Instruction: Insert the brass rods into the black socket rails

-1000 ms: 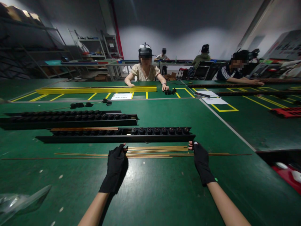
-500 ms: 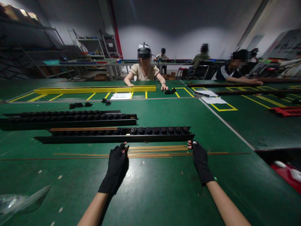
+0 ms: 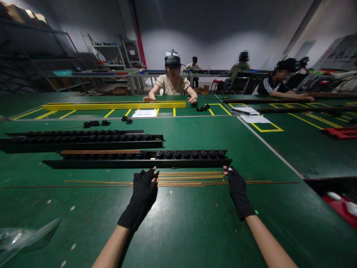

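Several thin brass-coloured rods [image 3: 192, 178] lie side by side on the green table. At their left side, my left hand [image 3: 143, 188], in a black fingerless glove, has its fingers and thumb bent around some of them. My right hand [image 3: 236, 186], gloved alike, pinches the right ends of the upper rods. Longer rods pass beneath both hands and stick out on either side. Just beyond the hands stands a black channel rail [image 3: 139, 163] with a row of small black roller-like parts [image 3: 189, 154] in it. Several copper-coloured rods [image 3: 100, 152] rest along its left half.
Behind lies another black rail [image 3: 134, 143] with similar parts. Across the table, a person with a headset has both hands near a yellow rail [image 3: 117, 105]. Paper sheets [image 3: 255, 118] lie at right; a clear plastic bag [image 3: 25, 238] is at front left.
My left hand has slid a little to the right along the rods, while my right hand has hardly moved. The person opposite has moved a hand off the small black parts.
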A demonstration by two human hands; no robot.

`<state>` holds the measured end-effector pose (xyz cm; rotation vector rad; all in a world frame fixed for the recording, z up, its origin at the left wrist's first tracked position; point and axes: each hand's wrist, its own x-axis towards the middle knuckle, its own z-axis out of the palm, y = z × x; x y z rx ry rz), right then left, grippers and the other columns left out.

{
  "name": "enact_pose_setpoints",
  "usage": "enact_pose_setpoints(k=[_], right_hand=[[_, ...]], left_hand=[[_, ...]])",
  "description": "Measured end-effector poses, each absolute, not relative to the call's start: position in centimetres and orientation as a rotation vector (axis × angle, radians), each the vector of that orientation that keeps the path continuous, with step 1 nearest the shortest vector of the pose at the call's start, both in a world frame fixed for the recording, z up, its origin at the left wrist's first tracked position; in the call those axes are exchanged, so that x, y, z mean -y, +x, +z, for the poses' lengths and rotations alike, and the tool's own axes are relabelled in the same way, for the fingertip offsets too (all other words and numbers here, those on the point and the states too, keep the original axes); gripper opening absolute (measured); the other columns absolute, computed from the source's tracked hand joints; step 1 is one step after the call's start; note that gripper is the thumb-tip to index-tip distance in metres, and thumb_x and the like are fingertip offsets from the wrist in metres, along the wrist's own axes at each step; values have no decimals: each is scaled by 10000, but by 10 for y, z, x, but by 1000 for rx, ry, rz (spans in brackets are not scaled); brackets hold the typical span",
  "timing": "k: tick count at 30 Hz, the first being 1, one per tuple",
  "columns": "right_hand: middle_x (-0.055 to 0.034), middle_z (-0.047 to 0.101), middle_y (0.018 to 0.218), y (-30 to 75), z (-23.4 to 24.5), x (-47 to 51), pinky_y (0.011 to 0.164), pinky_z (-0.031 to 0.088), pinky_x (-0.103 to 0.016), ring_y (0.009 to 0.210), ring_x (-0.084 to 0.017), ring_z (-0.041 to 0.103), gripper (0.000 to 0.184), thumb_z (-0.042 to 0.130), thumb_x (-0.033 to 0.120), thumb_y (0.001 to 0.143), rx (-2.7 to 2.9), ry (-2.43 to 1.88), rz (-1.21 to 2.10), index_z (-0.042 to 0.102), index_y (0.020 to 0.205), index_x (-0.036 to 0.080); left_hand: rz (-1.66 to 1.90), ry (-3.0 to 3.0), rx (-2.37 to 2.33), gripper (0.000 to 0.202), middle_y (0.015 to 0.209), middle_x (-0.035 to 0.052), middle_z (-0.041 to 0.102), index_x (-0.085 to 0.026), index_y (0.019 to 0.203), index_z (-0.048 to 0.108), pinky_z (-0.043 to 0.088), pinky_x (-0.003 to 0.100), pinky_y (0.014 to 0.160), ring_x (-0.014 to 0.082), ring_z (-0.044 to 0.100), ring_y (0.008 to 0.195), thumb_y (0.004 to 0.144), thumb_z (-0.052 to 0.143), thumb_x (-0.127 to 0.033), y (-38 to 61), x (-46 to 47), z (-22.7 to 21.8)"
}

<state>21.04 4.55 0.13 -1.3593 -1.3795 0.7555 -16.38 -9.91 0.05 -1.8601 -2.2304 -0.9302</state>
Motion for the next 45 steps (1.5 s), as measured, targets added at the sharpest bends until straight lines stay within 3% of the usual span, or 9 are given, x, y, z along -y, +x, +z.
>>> enact_pose_setpoints(k=[6, 13, 23, 27, 29, 40, 45], right_hand=[[-86, 753, 988, 210, -3, -47, 797, 540, -368, 833, -206, 700, 519, 480, 689, 843, 1338, -1339, 783, 705, 946, 233], [-77, 745, 1027, 211, -7, -55, 975, 500, -435, 983, -225, 678, 520, 553, 718, 785, 1288, -1268, 824, 714, 911, 240], [-71, 769, 988, 202, 5, -56, 936, 558, -472, 935, -253, 725, 541, 606, 737, 763, 1199, -1098, 1129, 750, 918, 240], [-61, 769, 1017, 198, 6, -56, 963, 552, -464, 965, -242, 723, 499, 573, 702, 820, 1142, -1061, 1174, 748, 963, 257], [-60, 770, 1013, 196, 4, -57, 984, 542, -474, 980, -237, 721, 528, 522, 712, 848, 1114, -1046, 1196, 741, 990, 253], [-53, 773, 1019, 203, -5, -64, 1129, 456, -478, 1090, -240, 699, 502, 521, 695, 843, 823, -866, 1506, 753, 933, 259], [-53, 750, 1128, 208, -6, -66, 1159, 422, -485, 1173, -234, 661, 516, 456, 670, 884, 819, -830, 1558, 750, 1012, 267]], left_hand=[[-985, -1891, 2191, 456, 1050, 81, 732, -220, 1344, 572, 365, 426, 882, 267, 559, 963, 938, 399, -335, -157, 100, 8], [-1006, -1903, 2171, 439, 1054, 81, 732, -227, 1352, 558, 359, 428, 884, 264, 567, 982, 955, 388, -313, -155, 101, 10], [-1145, -1884, 2249, 419, 1150, 106, 709, -242, 1325, 575, 403, 529, 1006, 275, 588, 1073, 961, 397, -347, -157, 100, 5], [-1546, -1703, 2353, 460, 1448, 116, 539, -250, 1396, 494, 411, 474, 1122, 239, 510, 1323, 965, 414, -391, -157, 101, 5], [-1663, -1641, 2412, 500, 1501, 117, 488, -237, 1434, 451, 394, 450, 1160, 228, 479, 1374, 965, 426, -408, -155, 101, 4], [-1756, -1700, 2464, 541, 1523, 86, 476, -238, 1457, 446, 358, 439, 1200, 212, 472, 1392, 947, 451, -420, -152, 105, 4], [-1822, -1665, 2433, 528, 1487, 93, 518, -232, 1414, 498, 371, 448, 1194, 222, 503, 1366, 922, 491, -423, -154, 102, -1]])
